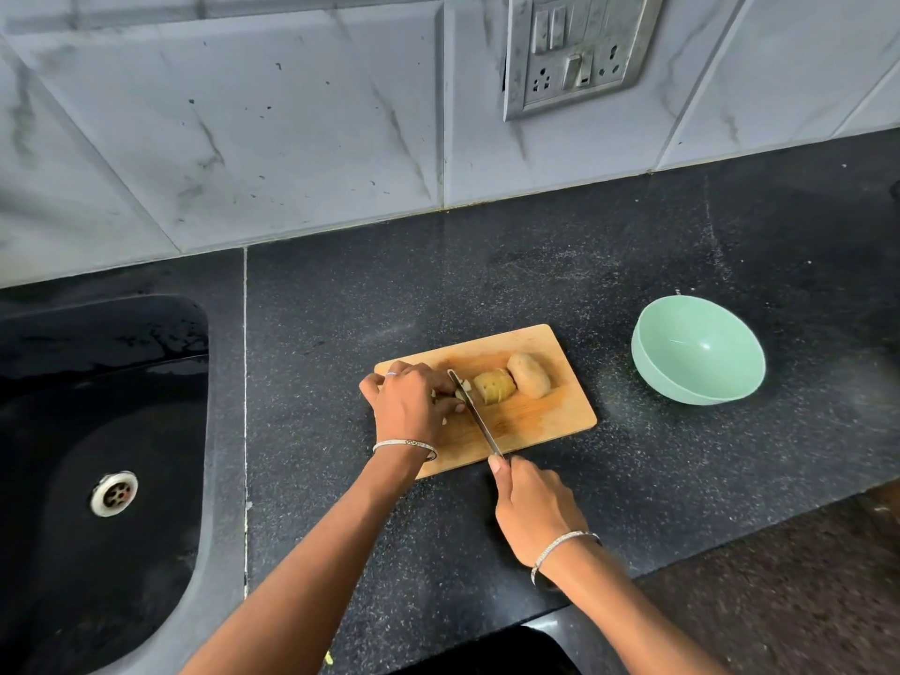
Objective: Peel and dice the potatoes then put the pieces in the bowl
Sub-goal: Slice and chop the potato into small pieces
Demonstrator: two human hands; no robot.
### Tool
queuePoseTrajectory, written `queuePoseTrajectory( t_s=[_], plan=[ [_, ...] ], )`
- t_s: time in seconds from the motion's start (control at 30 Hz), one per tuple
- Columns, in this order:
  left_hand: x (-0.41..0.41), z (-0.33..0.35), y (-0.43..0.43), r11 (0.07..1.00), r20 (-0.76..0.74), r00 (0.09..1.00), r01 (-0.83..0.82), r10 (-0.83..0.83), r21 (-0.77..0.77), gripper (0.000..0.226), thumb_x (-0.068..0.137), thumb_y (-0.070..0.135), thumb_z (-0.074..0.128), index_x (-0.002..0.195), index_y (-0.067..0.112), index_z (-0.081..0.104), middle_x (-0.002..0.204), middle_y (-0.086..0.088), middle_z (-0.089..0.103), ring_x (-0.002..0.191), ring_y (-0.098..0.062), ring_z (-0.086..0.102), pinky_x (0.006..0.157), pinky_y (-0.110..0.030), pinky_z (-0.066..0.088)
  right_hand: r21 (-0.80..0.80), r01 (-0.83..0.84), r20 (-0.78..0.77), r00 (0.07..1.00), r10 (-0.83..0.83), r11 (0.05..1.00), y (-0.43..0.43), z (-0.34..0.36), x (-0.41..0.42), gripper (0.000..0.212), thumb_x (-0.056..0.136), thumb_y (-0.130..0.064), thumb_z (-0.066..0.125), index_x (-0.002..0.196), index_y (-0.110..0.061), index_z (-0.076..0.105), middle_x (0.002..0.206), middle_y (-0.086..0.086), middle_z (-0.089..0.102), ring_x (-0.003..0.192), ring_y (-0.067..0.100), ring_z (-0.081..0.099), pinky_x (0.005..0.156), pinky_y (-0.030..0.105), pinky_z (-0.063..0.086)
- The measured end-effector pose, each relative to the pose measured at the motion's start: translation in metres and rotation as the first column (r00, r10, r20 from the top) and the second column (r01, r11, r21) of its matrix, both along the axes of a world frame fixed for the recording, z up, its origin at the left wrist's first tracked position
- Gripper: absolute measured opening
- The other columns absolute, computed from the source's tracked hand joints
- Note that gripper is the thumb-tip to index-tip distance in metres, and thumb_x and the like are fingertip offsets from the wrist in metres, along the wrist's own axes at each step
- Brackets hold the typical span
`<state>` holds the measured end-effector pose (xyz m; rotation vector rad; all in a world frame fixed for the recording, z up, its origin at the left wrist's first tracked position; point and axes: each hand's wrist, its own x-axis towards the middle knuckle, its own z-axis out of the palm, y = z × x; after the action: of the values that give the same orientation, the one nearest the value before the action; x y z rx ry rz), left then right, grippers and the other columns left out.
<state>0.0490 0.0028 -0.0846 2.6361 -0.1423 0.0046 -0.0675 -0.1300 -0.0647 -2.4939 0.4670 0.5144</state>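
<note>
On the wooden cutting board [545, 416], a potato piece [465, 384] is being pinched by the left hand [409, 404], its fingers [438, 380] curled. The knife [477, 416] is being gripped by the right hand [535, 513] — fingertips beside the blade could be nicked. The green bowl [682, 382] is sitting nearby on the counter [389, 294].

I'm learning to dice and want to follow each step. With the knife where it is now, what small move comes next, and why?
Probably press the knife down through the potato piece that the left hand pins on the board, then shift the fingers back. The blade sits right beside those fingers, two bigger chunks wait to the right, and the bowl is empty.
</note>
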Motion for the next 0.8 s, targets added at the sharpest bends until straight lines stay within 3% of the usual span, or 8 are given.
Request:
queuePoseTrajectory(
  t_s=[0.17, 0.4, 0.6, 0.8],
  plan=[
    [0.001, 0.001, 0.000, 1.000, -0.009, 1.000, -0.005, 0.005, 0.016, 0.010, 0.073, 0.041, 0.076, 0.081, 0.035, 0.074, 0.092, 0.015, 0.068, 0.100, -0.011, 0.048, 0.085, -0.037, 0.017, -0.061, 0.001, -0.009, 1.000, -0.002, 0.998, 0.006, -0.001, 0.008, 0.048, 0.102, -0.051, 0.021, 0.105, -0.018, 0.056, 0.108, 0.010, 0.063, 0.102, 0.035, 0.061, 0.077, 0.040, 0.047],
    [0.001, 0.004, 0.002, 0.995, 0.005, 1.000, -0.011, 0.011, 0.095, 0.014, 0.077, 0.041, 0.074, 0.091, 0.039, 0.073, 0.092, 0.015, 0.067, 0.102, -0.013, 0.046, 0.076, -0.034, 0.013, -0.053, -0.019, 0.001, 1.000, 0.019, 0.998, 0.002, -0.005, -0.006, 0.046, 0.102, -0.051, 0.021, 0.102, -0.020, 0.056, 0.105, 0.009, 0.065, 0.099, 0.034, 0.062, 0.075, 0.039, 0.047],
    [0.002, 0.007, 0.007, 0.992, 0.026, 0.999, -0.028, 0.025, 0.126, 0.009, 0.076, 0.033, 0.070, 0.083, 0.037, 0.072, 0.088, 0.015, 0.065, 0.102, -0.015, 0.048, 0.079, -0.035, 0.015, -0.032, -0.031, 0.026, 0.999, 0.032, 0.999, -0.016, -0.003, -0.020, 0.044, 0.100, -0.055, 0.017, 0.083, -0.026, 0.046, 0.094, 0.007, 0.063, 0.093, 0.033, 0.060, 0.072, 0.041, 0.044],
    [-0.002, 0.004, 0.005, 0.991, 0.028, 1.000, -0.001, -0.002, 0.135, 0.022, 0.078, 0.042, 0.067, 0.098, 0.035, 0.071, 0.101, 0.012, 0.065, 0.106, -0.019, 0.049, 0.079, -0.036, 0.017, -0.078, -0.003, 0.097, 0.995, 0.010, 0.997, -0.011, 0.003, 0.001, 0.047, 0.102, -0.050, 0.018, 0.098, -0.018, 0.052, 0.097, 0.010, 0.064, 0.094, 0.035, 0.062, 0.068, 0.038, 0.041]
  ],
)
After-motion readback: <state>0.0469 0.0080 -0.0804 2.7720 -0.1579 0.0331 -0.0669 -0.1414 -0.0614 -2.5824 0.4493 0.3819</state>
